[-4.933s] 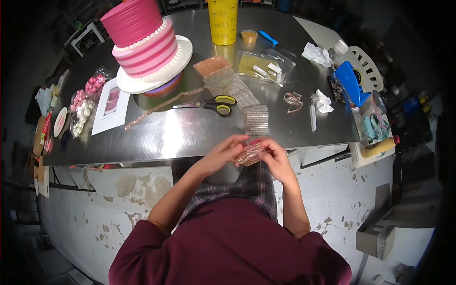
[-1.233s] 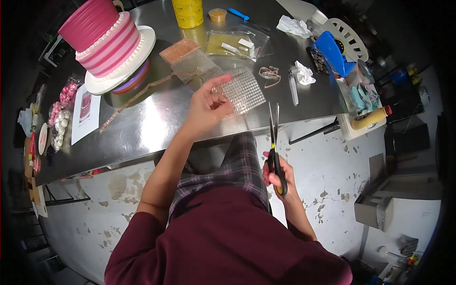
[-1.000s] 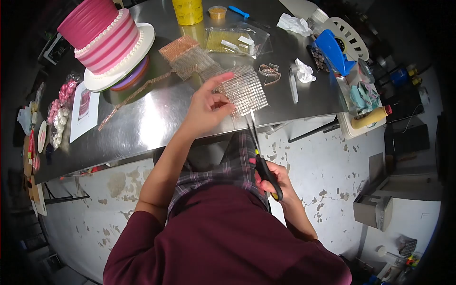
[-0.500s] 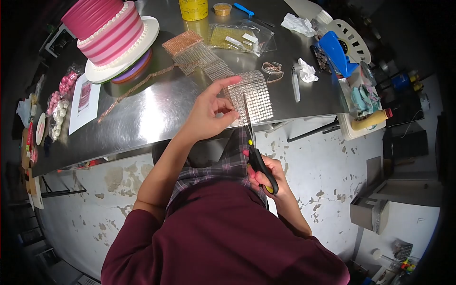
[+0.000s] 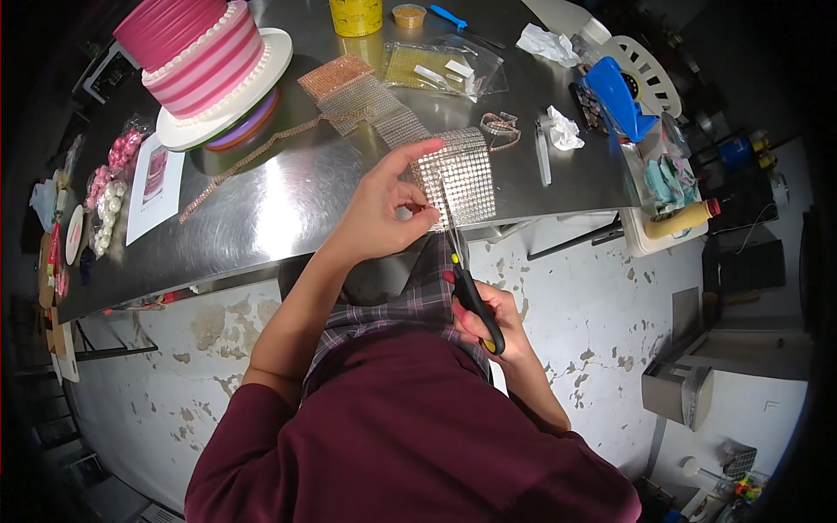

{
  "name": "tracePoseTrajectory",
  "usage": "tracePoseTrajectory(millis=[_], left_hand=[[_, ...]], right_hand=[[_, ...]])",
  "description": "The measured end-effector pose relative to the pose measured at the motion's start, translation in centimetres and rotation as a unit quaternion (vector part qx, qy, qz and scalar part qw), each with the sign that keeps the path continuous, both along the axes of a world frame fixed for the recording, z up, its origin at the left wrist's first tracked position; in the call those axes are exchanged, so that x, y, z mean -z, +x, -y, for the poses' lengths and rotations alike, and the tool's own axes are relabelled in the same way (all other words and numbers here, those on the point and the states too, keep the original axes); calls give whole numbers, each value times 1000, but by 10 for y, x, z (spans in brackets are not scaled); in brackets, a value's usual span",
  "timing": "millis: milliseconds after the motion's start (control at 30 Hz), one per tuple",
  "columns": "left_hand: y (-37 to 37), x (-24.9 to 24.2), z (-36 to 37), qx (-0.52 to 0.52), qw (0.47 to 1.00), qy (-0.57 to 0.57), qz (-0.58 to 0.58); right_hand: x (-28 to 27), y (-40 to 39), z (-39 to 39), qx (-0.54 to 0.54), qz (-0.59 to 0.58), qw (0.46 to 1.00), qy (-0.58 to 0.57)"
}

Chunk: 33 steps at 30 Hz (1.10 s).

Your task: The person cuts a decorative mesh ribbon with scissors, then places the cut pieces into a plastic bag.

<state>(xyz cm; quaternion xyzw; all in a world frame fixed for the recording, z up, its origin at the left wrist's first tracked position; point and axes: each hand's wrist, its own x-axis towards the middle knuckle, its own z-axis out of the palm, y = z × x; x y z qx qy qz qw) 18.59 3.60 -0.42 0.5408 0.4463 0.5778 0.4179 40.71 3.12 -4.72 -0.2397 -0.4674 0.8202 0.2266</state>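
Head view: a glittering silver rhinestone mesh sheet [image 5: 466,174], a grid of tiny studs, hangs over the near edge of the brushed steel table [image 5: 288,200]. Left hand [image 5: 384,209] pinches its left edge, index finger extended. Right hand [image 5: 488,322] grips black-handled scissors [image 5: 462,270], blades biting into the mesh's lower edge.

The steel table [image 5: 288,209] carries a pink cake [image 5: 196,52], rhinestone mesh [image 5: 384,113] and bead bags [image 5: 109,196].

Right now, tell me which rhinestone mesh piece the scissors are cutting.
The silvery mesh sheet at the table's near edge, pinched by the left hand, with the scissors in the right hand. The copper mesh lies untouched farther back.
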Motion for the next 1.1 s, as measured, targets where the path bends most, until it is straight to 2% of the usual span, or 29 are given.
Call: tracePoseTrajectory(millis=[167, 367, 667, 767, 867, 1100], left_hand=[[0, -1, 0, -15, 1000, 8, -8], [1, 0, 1, -7, 1000, -3, 17], [-1, 1, 2, -8, 1000, -10, 23], [-3, 1, 4, -3, 999, -29, 22], [0, 2, 5, -3, 1000, -14, 25], [7, 7, 9, 3, 999, -26, 34]], right_hand=[[-1, -1, 2, 5, 0, 999, 31], [5, -1, 7, 20, -3, 1000, 9], [4, -1, 9, 18, 42, 998, 47], [-1, -4, 11, 25, 34, 999, 2], [2, -4, 13, 23, -30, 998, -41], [2, -5, 10, 23, -11, 1000, -5]])
